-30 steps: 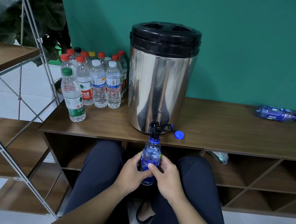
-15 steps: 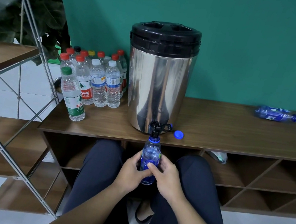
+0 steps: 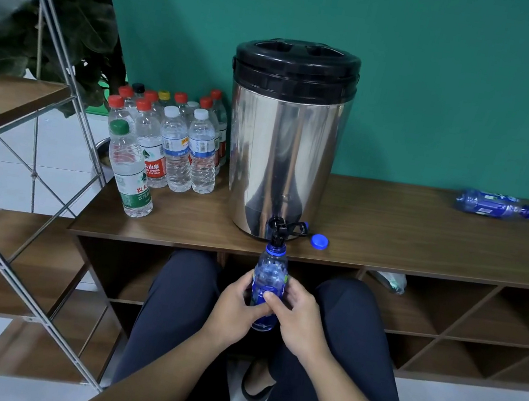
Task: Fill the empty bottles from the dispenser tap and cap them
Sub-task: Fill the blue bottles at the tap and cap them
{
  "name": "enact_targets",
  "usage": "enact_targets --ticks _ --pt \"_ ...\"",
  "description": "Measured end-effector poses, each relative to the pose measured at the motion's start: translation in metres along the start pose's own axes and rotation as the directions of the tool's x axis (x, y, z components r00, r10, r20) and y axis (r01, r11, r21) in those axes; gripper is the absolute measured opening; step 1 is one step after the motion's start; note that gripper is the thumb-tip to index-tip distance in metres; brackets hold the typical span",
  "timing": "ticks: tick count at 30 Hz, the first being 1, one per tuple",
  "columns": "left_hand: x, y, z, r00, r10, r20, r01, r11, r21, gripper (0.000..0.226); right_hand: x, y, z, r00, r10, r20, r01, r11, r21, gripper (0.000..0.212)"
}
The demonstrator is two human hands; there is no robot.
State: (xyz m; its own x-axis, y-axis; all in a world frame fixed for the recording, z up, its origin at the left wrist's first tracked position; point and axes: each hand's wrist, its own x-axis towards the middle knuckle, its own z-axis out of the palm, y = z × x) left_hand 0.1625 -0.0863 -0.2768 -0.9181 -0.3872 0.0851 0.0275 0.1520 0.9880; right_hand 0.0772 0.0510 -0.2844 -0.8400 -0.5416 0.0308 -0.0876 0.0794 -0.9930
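Observation:
A steel dispenser (image 3: 282,154) with a black lid stands on the wooden bench (image 3: 406,236). Its black tap (image 3: 277,228) sticks out over the bench's front edge. Directly under the tap I hold an uncapped blue bottle (image 3: 270,272) upright, its mouth just below the spout. My left hand (image 3: 238,303) grips the bottle's left side and my right hand (image 3: 295,312) grips its right side, thumbs across the front. A loose blue cap (image 3: 319,242) lies on the bench right of the tap. Another capped blue bottle (image 3: 494,204) lies on its side at the far right.
Several capped clear bottles (image 3: 167,147) stand grouped left of the dispenser. A metal-framed wooden shelf unit (image 3: 19,161) slants at the left. Open cubbies (image 3: 444,326) run under the bench. My knees sit either side of the bottle.
Nothing has visibly moved; both hands keep the blue bottle under the tap.

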Motion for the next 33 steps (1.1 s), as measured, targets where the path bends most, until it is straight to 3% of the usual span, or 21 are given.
enact_targets --ticks 33 --pt "0.0005 -0.0010 0.0005 1.000 -0.002 -0.014 0.002 1.000 0.001 0.058 0.0021 0.0024 0.0013 1.000 -0.013 0.003 0.013 1.000 -0.013 0.042"
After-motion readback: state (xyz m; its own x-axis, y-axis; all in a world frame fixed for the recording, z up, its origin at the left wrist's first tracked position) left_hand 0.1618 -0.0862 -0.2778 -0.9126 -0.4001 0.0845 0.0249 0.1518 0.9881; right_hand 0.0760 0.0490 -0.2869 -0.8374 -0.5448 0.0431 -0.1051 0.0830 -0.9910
